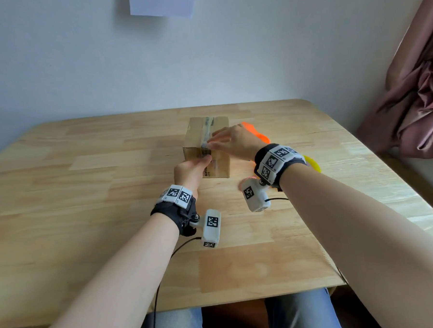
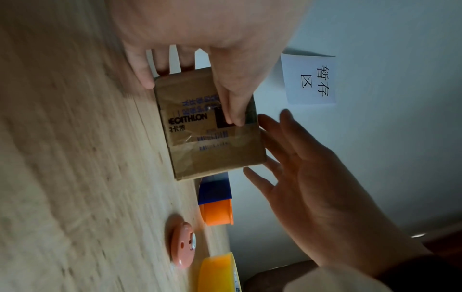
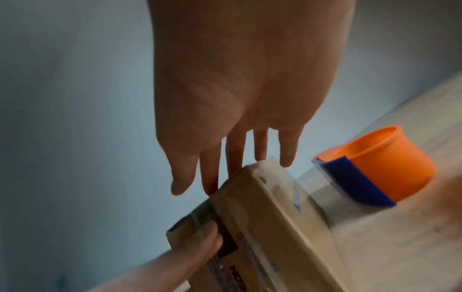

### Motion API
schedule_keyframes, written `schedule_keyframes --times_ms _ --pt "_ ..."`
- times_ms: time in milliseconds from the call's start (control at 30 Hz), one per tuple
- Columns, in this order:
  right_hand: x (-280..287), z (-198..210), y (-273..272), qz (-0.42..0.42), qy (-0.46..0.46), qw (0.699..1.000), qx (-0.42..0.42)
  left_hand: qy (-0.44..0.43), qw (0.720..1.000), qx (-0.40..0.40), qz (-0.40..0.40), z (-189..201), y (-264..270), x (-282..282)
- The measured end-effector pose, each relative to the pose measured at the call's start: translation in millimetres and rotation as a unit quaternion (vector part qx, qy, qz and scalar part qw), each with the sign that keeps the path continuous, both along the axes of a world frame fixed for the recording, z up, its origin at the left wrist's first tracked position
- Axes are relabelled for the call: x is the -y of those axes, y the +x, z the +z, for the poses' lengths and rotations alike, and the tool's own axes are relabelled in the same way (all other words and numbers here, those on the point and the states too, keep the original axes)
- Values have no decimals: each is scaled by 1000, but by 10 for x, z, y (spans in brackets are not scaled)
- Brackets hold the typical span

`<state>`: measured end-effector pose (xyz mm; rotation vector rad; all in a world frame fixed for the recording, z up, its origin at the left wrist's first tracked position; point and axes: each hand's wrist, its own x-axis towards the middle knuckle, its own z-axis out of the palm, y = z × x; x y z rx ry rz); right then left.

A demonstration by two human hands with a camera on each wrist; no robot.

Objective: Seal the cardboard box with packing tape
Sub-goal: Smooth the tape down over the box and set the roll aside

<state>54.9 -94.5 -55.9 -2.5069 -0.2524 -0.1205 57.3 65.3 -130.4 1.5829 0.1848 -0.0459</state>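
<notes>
Both forearms reach in from the near edge of the table [image 1: 85, 170] in the head view, each wearing a wrist band with a small camera. Ahead of them, at mid-table, stands the box [image 1: 204, 142], a strip of clear tape [image 1: 207, 133] running along its top. At its near left corner, the left hand [image 1: 189, 171] grips the box, thumb lying over the near face. Above the top hovers the right hand [image 1: 230, 141], fingers straight and a little spread, their tips at the tape. An orange dispenser [image 1: 255, 133] peeks out behind that hand, and a yellow object [image 1: 312, 164] lies near the right wrist.

From the left wrist, the thumb [image 2: 233, 110] presses on the box's printed near face, the other fingers [image 2: 145, 75] wrapping the left side. Beside the top of the box the open right palm is held flat. A pink round object [image 2: 183, 245] lies on the table (what it is cannot be told).

From the right wrist, the right fingers [image 3: 235, 156] hang straight, two tips touching the box's top edge. Just behind the box the dispenser, orange with a blue part, is seen.
</notes>
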Motion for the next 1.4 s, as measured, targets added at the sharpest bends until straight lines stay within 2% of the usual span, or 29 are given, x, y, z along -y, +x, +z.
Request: schedule_keyframes --times_ms 233,400,633,833,1000,1167,1400 --pt "-100 -251 146 -54 28 995 76 20 1000 0 -24 -4 18 -43" --pt "-213 -293 194 -81 -16 991 106 38 999 -9 -23 19 33 -60" --pt "-222 -384 181 -85 -74 983 145 95 992 -49 -66 80 65 -204" --pt "-242 -416 195 -82 -98 981 147 88 993 -57 -56 148 86 -197" --pt "-216 -367 213 -90 -66 983 148 16 998 -65 10 237 153 -189" --pt "-189 -414 195 -68 -81 986 126 30 997 -76 19 275 271 -158" --pt "-103 -374 218 -46 -42 989 133 24 995 -99 16 236 341 -156"
